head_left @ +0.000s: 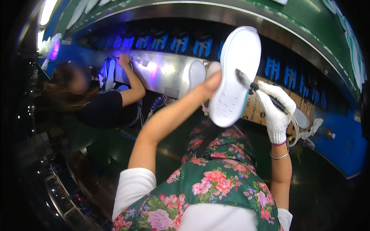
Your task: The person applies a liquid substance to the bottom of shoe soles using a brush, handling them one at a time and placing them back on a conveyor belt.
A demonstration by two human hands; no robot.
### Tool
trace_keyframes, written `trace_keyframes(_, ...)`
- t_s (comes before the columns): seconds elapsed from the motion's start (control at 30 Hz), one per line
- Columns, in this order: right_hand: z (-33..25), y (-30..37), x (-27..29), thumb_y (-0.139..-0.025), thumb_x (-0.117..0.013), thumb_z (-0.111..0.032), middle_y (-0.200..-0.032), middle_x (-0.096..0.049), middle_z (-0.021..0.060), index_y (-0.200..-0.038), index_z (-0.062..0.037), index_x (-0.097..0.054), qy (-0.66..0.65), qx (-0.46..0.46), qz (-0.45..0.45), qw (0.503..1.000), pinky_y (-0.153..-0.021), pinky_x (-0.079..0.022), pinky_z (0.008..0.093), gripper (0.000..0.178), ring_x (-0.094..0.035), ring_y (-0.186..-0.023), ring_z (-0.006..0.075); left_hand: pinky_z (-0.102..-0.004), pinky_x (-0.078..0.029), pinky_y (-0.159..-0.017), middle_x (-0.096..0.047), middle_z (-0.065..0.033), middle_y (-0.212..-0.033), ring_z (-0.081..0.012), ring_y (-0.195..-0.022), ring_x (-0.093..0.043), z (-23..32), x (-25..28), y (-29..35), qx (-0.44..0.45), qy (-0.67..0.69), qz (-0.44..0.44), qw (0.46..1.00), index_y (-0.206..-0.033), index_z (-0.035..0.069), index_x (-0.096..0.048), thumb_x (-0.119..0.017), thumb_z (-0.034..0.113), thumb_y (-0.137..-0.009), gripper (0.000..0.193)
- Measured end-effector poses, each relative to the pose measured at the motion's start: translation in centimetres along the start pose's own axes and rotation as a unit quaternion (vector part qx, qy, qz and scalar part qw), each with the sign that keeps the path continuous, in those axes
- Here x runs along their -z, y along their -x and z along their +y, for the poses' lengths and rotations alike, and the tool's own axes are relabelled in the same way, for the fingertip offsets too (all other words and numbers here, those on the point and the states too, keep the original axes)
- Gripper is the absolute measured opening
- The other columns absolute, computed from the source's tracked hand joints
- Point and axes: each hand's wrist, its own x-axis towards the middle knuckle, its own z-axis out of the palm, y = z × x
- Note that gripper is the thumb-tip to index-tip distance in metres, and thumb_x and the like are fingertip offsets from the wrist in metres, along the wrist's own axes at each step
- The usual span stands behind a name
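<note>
A white shoe sole (241,50) is held up in front of me, its long side nearly upright. Slanting small marks show at its lower end, and a thin teal edge runs along its lower right. My left hand (213,82), bare, grips the sole by its left edge; some of the fingers are hidden behind it. In a white knitted glove, my right hand (276,103) is closed round the dark handle of a brush (244,79). The bristles lie against the middle of the sole. A pale tube (296,129) trails from the handle past my wrist.
Another sole (197,73) lies on the metal bench (169,69) beyond my left hand. Printed cardboard (256,109) carries a greyish sole (301,118) at right, near crumpled white cloth (314,127) and a bottle (329,133). A co-worker (111,102) works at left. Blue racks (202,47) line the back.
</note>
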Motion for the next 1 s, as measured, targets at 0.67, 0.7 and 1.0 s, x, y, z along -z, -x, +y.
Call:
trace_keyframes(0.67, -3.5, 0.3, 0.1, -0.073, -0.081, 0.001, -0.097, -0.077, 0.0137, -0.099, -0.0060, -0.078, 0.076, 0.212, -0.057, 0.973, -0.073, -0.057, 0.0357, 0.028, -0.073, -0.080, 0.0288, -0.0601, -0.048, -0.109, -0.045, -0.0304, -0.150, -0.0467, -0.130, -0.055, -6.7, 1.5, 4.7, -0.180, 0.248, -0.207, 0.929, -0.159, 0.002, -0.026, -0.075, 0.049, -0.073, 0.110)
trace_keyframes(0.7, -3.5, 0.2, 0.2, -0.074, -0.081, 0.000, -0.098, -0.077, 0.0132, -0.099, -0.0063, -0.078, 0.062, 0.207, -0.051, 0.975, -0.073, -0.057, 0.0359, 0.026, -0.073, -0.081, 0.0284, -0.0599, -0.048, -0.110, -0.046, -0.0322, -0.148, -0.0477, -0.132, -0.053, -7.2, 0.7, 4.4, -0.176, 0.270, -0.192, 0.927, -0.158, 0.002, -0.027, -0.074, 0.043, -0.068, 0.110)
trace_keyframes(1.0, -3.4, -0.7, 0.2, -0.079, -0.079, -0.002, -0.109, -0.077, 0.0129, -0.106, -0.0081, -0.079, 0.050, 0.215, 0.025, 0.975, -0.085, -0.057, 0.0380, 0.028, -0.073, -0.094, 0.0284, -0.0563, -0.039, -0.119, -0.038, -0.0165, -0.161, -0.0375, -0.145, -0.043, -10.6, -3.1, 2.0, -0.204, 0.332, -0.188, 0.902, -0.163, 0.015, -0.024, -0.054, 0.088, -0.081, 0.114)
